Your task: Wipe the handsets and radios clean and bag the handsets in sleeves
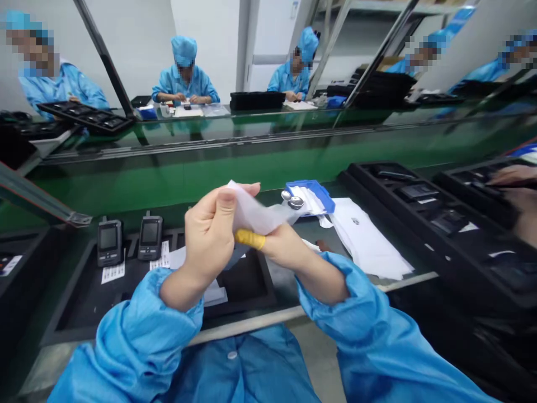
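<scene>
My left hand (212,232) and my right hand (281,243) are raised together over the bench, both pinched on a small translucent white plastic bag (255,212). The left thumb and fingers grip its upper left edge. A yellow finger cot (250,238) covers one right finger under the bag. Both arms wear blue sleeves. Two small dark handheld devices (109,240) (150,237) with screens stand upright in a black foam tray (84,291) to the left of my hands, paper labels in front of them.
A blue bin (319,193) with white bags and two button cells (292,200) lies beyond my hands, white sheets (364,235) to its right. Black trays (423,207) fill the right side, another person's hand (509,176) over one. Several workers in blue sit beyond the green conveyor (235,162).
</scene>
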`<state>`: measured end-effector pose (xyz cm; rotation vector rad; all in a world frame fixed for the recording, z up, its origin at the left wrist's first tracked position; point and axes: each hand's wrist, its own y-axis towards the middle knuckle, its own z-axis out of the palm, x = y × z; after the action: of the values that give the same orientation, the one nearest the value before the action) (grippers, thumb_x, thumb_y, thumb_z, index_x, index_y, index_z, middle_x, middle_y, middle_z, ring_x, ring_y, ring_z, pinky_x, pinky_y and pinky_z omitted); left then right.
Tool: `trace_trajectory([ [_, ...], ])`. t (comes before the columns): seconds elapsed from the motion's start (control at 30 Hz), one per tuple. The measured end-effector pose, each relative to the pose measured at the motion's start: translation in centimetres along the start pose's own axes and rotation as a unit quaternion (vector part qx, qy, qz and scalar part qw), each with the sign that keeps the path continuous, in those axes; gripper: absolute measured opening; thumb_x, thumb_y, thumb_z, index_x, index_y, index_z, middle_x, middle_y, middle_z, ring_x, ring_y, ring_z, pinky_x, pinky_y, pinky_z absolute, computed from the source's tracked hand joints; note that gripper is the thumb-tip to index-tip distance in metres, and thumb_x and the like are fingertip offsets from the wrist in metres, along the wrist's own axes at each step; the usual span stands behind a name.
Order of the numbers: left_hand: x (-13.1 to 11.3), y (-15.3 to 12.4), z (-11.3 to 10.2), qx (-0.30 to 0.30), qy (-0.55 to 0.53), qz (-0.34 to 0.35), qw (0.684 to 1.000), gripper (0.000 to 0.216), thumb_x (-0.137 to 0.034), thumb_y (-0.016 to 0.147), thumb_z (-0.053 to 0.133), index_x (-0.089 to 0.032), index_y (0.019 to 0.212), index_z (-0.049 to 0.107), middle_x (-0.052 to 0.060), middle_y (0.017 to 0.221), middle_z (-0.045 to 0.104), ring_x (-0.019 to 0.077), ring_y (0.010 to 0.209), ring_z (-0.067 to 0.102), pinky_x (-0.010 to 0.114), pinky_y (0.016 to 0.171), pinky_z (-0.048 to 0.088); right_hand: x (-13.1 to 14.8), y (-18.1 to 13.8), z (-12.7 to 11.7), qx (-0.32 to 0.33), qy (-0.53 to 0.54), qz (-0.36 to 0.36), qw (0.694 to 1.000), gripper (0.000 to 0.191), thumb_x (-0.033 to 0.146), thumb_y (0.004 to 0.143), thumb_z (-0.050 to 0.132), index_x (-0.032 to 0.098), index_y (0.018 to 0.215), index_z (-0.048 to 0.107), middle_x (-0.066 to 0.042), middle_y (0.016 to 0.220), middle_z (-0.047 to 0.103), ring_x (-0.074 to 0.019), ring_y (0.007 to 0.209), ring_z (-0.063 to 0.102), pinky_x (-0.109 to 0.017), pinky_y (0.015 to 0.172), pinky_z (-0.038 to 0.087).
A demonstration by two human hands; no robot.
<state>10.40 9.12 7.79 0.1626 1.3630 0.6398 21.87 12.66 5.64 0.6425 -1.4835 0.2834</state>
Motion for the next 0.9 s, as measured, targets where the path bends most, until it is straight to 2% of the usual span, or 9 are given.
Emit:
trace_trajectory([
  [0.13, 0.9, 0.3, -2.2, 0.018, 0.043, -0.027, 0.999, 0.038, -0.049, 0.084, 0.055, -0.021, 0.109, 0.064, 0.007, 0.113, 0.068, 0.0215, 0.106, 0.063, 0.034, 0.090, 0.051, -0.8, 0.0, -0.5, -0.088, -0.048, 0.006, 0.995, 0.035, 0.048, 0.071, 0.069, 0.019, 0.090, 0.067, -0.004, 0.097, 0.069, -0.0235, 0.099, 0.061, -0.035, 0.087, 0.049],
  [0.2, 1.6, 0.1, -5.0, -0.007, 0.125, -0.025, 0.992, 0.041, -0.043, 0.081, 0.061, -0.021, 0.116, 0.058, 0.007, 0.117, 0.065, 0.0199, 0.105, 0.063, 0.033, 0.091, 0.049, -2.1, 0.3, -1.4, -0.071, -0.062, 0.058, 0.994, 0.029, 0.043, 0.073, 0.066, 0.018, 0.088, 0.067, -0.004, 0.093, 0.070, -0.0225, 0.091, 0.063, -0.035, 0.080, 0.051],
  [0.27, 2.5, -0.6, -8.1, -0.038, 0.254, -0.055, 0.965, 0.041, -0.039, 0.078, 0.062, -0.019, 0.113, 0.055, 0.007, 0.106, 0.066, 0.0186, 0.095, 0.065, 0.033, 0.084, 0.051, -4.0, 0.8, -2.1, -0.029, -0.115, 0.133, 0.984, 0.021, 0.035, 0.075, 0.062, 0.016, 0.083, 0.066, -0.003, 0.086, 0.070, -0.0202, 0.080, 0.064, -0.033, 0.071, 0.051],
  [0.33, 3.3, -1.9, -11.0, -0.018, 0.414, -0.133, 0.900, 0.039, -0.040, 0.076, 0.061, -0.017, 0.106, 0.053, 0.006, 0.091, 0.065, 0.0187, 0.079, 0.065, 0.032, 0.072, 0.052, -6.1, 1.4, -2.2, 0.005, -0.186, 0.185, 0.965, 0.013, 0.027, 0.075, 0.059, 0.016, 0.080, 0.064, -0.003, 0.081, 0.069, -0.0186, 0.074, 0.063, -0.030, 0.065, 0.049],
  [0.47, 4.5, -4.9, -14.2, 0.097, 0.647, -0.282, 0.702, 0.030, -0.040, 0.081, 0.050, -0.014, 0.095, 0.054, 0.009, 0.077, 0.066, 0.0279, 0.076, 0.065, 0.039, 0.070, 0.048, -9.0, 2.5, -1.6, 0.002, -0.267, 0.207, 0.941, 0.011, 0.018, 0.074, 0.056, 0.016, 0.082, 0.064, -0.003, 0.080, 0.069, -0.0191, 0.073, 0.063, -0.030, 0.066, 0.048],
  [0.6, 4.7, -6.2, -14.7, 0.148, 0.706, -0.338, 0.605, 0.042, -0.053, 0.081, 0.046, -0.014, 0.085, 0.058, 0.018, 0.083, 0.068, 0.0373, 0.083, 0.065, 0.042, 0.066, 0.046, -9.0, 3.3, -1.0, -0.026, -0.361, 0.199, 0.911, 0.037, 0.014, 0.069, 0.063, 0.017, 0.106, 0.062, -0.009, 0.098, 0.067, -0.0253, 0.091, 0.062, -0.037, 0.082, 0.046],
  [0.67, 4.8, -6.0, -14.7, 0.174, 0.710, -0.346, 0.588, 0.045, -0.057, 0.081, 0.044, -0.016, 0.083, 0.060, 0.017, 0.089, 0.068, 0.0360, 0.088, 0.065, 0.039, 0.066, 0.045, -8.3, 3.7, -0.8, -0.043, -0.405, 0.179, 0.896, 0.050, 0.013, 0.071, 0.062, 0.015, 0.120, 0.057, -0.013, 0.111, 0.062, -0.0269, 0.104, 0.056, -0.039, 0.092, 0.041],
  [0.73, 5.1, -5.6, -14.6, 0.182, 0.697, -0.348, 0.600, 0.042, -0.057, 0.081, 0.046, -0.017, 0.078, 0.061, 0.015, 0.088, 0.069, 0.0340, 0.088, 0.064, 0.036, 0.065, 0.043, -7.5, 4.4, -0.3, -0.053, -0.439, 0.157, 0.883, 0.053, 0.014, 0.075, 0.058, 0.014, 0.128, 0.051, -0.015, 0.118, 0.058, -0.0263, 0.111, 0.052, -0.039, 0.098, 0.036],
  [0.9, 6.3, -4.9, -14.5, 0.181, 0.670, -0.350, 0.629, 0.023, -0.043, 0.080, 0.054, -0.022, 0.072, 0.060, 0.007, 0.083, 0.070, 0.0275, 0.084, 0.065, 0.031, 0.062, 0.039, -6.6, 7.5, 2.1, -0.042, -0.483, 0.136, 0.864, 0.040, 0.028, 0.085, 0.053, 0.018, 0.123, 0.057, -0.015, 0.126, 0.053, -0.0293, 0.120, 0.043, -0.043, 0.101, 0.032],
])
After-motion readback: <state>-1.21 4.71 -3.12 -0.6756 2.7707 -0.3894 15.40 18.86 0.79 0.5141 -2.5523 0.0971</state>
